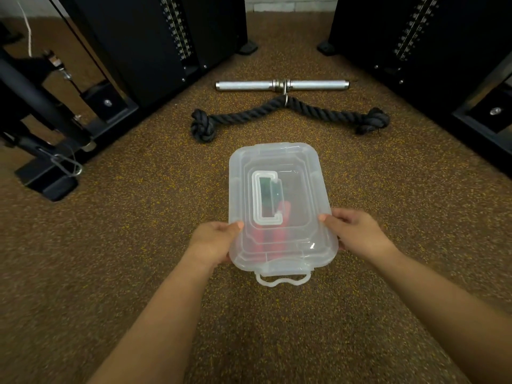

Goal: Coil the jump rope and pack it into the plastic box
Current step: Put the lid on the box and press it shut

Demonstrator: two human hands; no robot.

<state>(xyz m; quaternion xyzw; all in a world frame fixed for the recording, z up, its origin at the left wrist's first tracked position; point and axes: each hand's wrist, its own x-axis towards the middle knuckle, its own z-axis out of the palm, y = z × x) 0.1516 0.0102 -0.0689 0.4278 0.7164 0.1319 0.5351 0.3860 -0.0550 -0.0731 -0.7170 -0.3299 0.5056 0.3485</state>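
A clear plastic box (304, 173) with its lid on and a flat carry handle on top is held above the speckled brown floor. Through the lid I make out the red handles of the jump rope (273, 234) and something dark green beside them; the cord itself is hard to tell. My left hand (214, 241) grips the box's left side near the front corner, thumb on the lid edge. My right hand (353, 231) grips the right side the same way. A latch loop hangs off the box's near end.
A black knotted triceps rope (288, 112) lies on the floor just beyond the box, with a chrome bar attachment (282, 85) behind it. Black weight-stack machines stand at the left (155, 42) and right (421, 42), and a machine base (52, 178) juts out at the left.
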